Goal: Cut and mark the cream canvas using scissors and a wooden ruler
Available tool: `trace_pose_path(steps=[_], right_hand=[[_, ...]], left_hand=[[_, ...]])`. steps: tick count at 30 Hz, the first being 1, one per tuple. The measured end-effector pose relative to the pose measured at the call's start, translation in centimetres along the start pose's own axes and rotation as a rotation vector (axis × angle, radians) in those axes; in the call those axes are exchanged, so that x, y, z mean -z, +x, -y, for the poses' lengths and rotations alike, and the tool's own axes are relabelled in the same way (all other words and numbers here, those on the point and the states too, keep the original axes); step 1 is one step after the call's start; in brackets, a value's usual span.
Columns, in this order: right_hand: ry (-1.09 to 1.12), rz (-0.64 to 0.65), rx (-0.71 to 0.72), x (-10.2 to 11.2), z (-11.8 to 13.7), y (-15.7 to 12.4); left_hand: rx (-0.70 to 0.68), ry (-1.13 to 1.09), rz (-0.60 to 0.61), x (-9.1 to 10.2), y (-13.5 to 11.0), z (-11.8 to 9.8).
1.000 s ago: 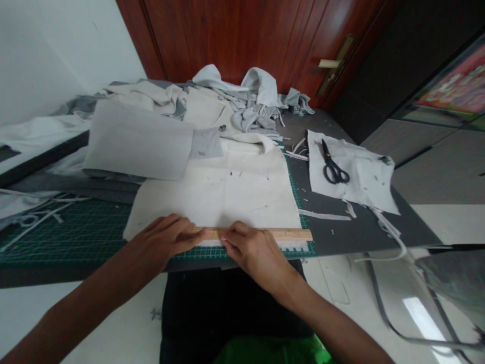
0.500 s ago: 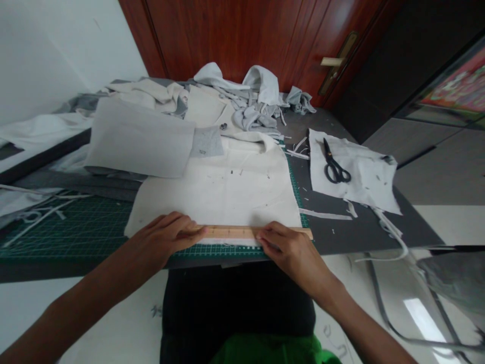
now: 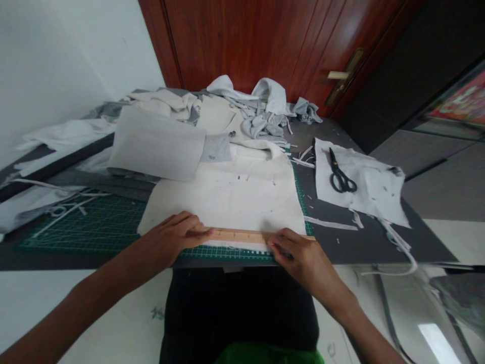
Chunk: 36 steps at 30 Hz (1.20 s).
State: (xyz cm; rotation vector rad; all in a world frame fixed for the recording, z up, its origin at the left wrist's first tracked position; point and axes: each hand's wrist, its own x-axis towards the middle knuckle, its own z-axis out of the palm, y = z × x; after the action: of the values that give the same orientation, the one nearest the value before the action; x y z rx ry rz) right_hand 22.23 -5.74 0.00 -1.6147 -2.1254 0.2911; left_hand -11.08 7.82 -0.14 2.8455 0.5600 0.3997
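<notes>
My left hand (image 3: 172,237) lies over the left end of a wooden ruler (image 3: 238,235), pressing it down. The ruler rests across the near edge of a cream fabric panel (image 3: 227,197), which lies on a green cutting mat (image 3: 87,227). My right hand (image 3: 305,255) is at the ruler's right end, its fingers pinched on a small dark object (image 3: 288,255), mostly hidden and too small to name. A strip of the fabric shows below the ruler. Black-handled scissors (image 3: 341,174) lie apart on a white fabric piece (image 3: 364,189), to the right of both hands.
Crumpled grey and white fabric (image 3: 257,116) is heaped at the table's back, and a pale fabric sheet (image 3: 157,144) overlaps the cream panel. Thin offcuts lie on the grey tabletop (image 3: 364,247). A brown door (image 3: 242,40) stands behind. The table's near edge runs close to my body.
My right hand has slid rightward along the ruler to its right end. The left hand and ruler stay in place on the fabric, and the whole view has shifted slightly.
</notes>
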Motion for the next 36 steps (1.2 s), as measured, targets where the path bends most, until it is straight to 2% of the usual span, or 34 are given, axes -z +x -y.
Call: trace_pose_path(steps=[6, 13, 21, 25, 29, 36], right_hand=[[0.006, 0.052, 0.04, -1.5, 2.8, 2.7], [-0.046, 0.105, 0.095, -3.3, 6.1, 5.7], [0.007, 0.11, 0.139, -4.9, 7.7, 7.2], [0.02, 0.097, 0.119, -4.9, 7.6, 7.1], [0.005, 0.116, 0.105, -3.9, 6.6, 6.3], [-0.016, 0.091, 0.042, -1.1, 2.4, 2.5]], left_hand=[[-0.029, 0.001, 0.015, 0.8, 0.7, -0.1], [-0.026, 0.021, 0.023, 0.7, 0.4, -0.2], [-0.038, 0.019, 0.031, 0.2, 0.5, 0.5], [-0.051, 0.032, 0.001, -0.7, -0.1, 1.4], [-0.045, 0.032, 0.009, -0.7, -0.3, 1.6], [-0.056, -0.004, 0.001, 0.0, 0.2, 1.1]])
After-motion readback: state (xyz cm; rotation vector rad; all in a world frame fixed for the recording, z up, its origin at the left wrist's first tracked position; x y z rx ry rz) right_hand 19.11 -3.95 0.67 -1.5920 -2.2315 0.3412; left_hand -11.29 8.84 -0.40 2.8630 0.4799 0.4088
